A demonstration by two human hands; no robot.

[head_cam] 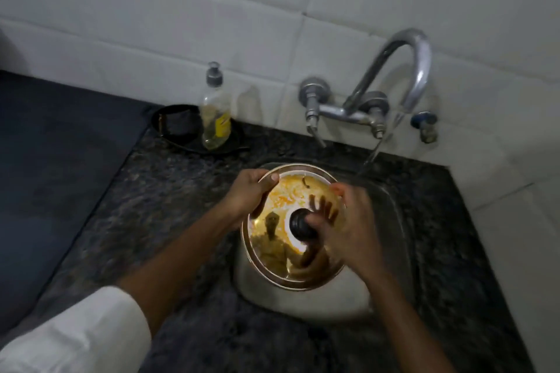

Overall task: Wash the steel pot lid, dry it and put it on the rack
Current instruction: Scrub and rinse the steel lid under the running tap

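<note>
The left hand (247, 195) grips the dirty lid (292, 228) by its rim, the right hand (342, 221) pinches its knob (300, 225), tilting it over the sink (303, 300) to catch water.

One head-worn wide-angle view looks forward and steeply down from close above the sink (391, 221), which sits right of centre in the lower frame. It faces the tiled wall (272, 24) filling the top, with the dark stone surface (169, 206) spreading lower left.
</note>
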